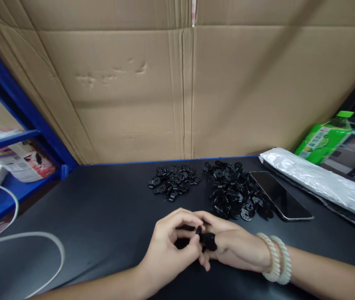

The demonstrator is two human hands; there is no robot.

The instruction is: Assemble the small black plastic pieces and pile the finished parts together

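Fingerwork on a small black piece (209,241) is apparently under way — it is pinched between left hand (169,248) and right hand (240,243), near the larger pile (235,189); steadiness is probably called for next.

- Dark bench (108,216), from its near edge
- Smaller pile of black parts (174,182): 12 o'clock
- Larger pile (235,189): 1 o'clock
- Phone (280,193): 2 o'clock
- Silvery packet (315,179): 2 o'clock, beyond
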